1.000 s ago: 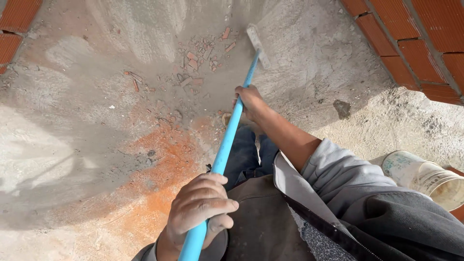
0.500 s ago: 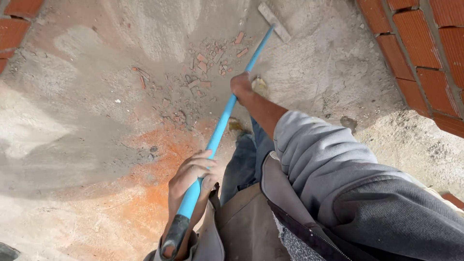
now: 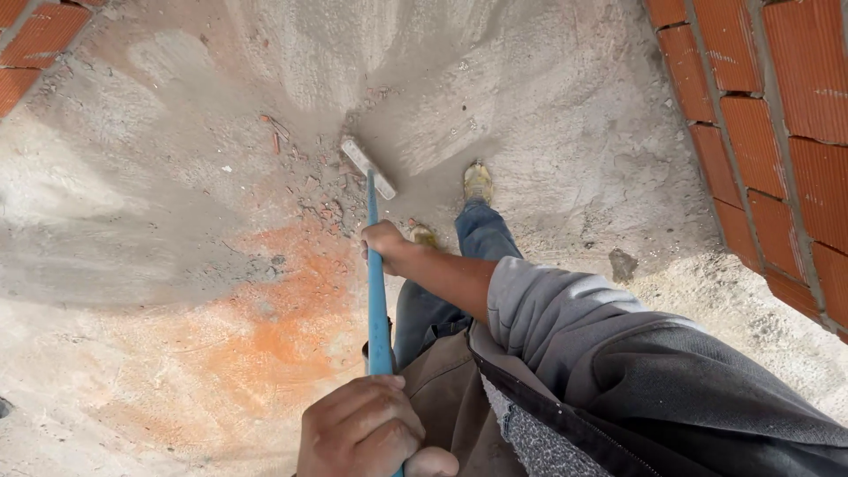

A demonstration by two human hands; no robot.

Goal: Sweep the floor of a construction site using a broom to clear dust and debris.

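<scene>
Item: broom (image 3: 374,256), blue straight handle w/ pale flat head, held by one person in both hands, seen from above. Head of broom lies on the floor (image 3: 159,265) near centre-top of view, set at a slant, touching a scatter of brick chips (image 3: 309,190) and grit just to its left. Handle runs from head almost straight down the frame toward the person's body. Right hand (image 3: 385,243): fingers wrapped shut round the handle abt mid-length, forearm bare, grey sleeve (image 3: 548,305) pushed up past the wrist. Left hand (image 3: 360,430): fist closed tight over the upper end of the handle, at bottom edge of view, knuckles up; handle end itself hidden under the hand. Floor: rough grey cement, dusty, w/ swept fan-shaped streaks at top and an orange brick-dust stain (image 3: 283,309) left of the handle, beside the lower half. Person's legs: blue jeans (image 3: 477,238), right of the handle; one dusty shoe (image 3: 478,183) planted well right of broom head, second shoe (image 3: 423,235) partly hidden behind right wrist. Dark jacket (image 3: 689,397) fills lower right. Brick wall (image 3: 777,132), red-orange, along right side; more bricks (image 3: 40,44) at top-left corner. Small dark lump (image 3: 622,264) on floor between leg and right wall; kind can't be told.
</scene>
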